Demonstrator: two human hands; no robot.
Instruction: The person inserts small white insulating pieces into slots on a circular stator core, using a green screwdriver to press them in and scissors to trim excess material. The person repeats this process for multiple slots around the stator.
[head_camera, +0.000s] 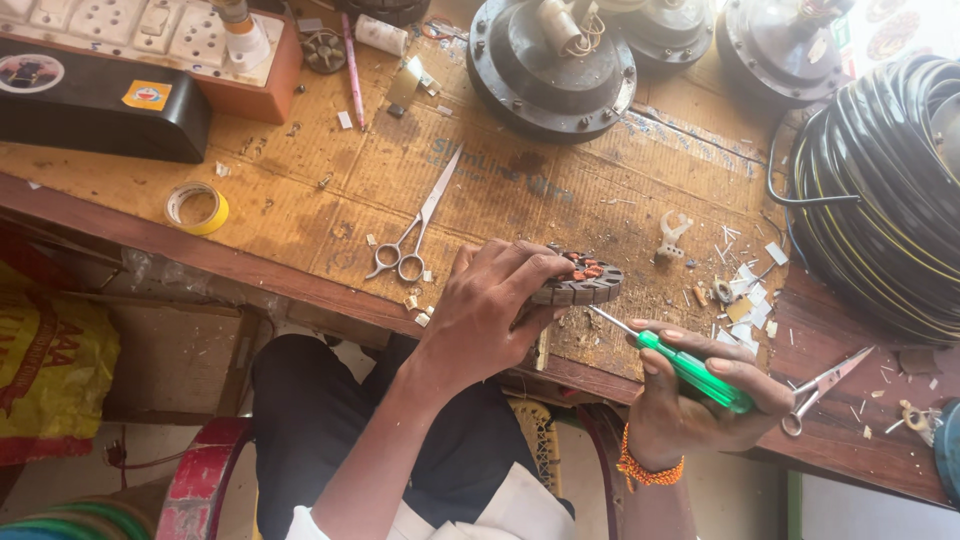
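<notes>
Left grip (487, 310) around stator (582, 284)

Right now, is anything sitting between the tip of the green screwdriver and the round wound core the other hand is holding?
Nothing visible is. The green screwdriver in the right hand points its bare shaft across a short gap of littered cardboard toward the wound core, which the left hand holds from the far side. Only small scraps lie beneath.

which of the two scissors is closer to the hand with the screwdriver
The scissors at the bench's right edge, just beside the right hand holding the green screwdriver. The other scissors lie farther away, beyond the left hand.
</notes>
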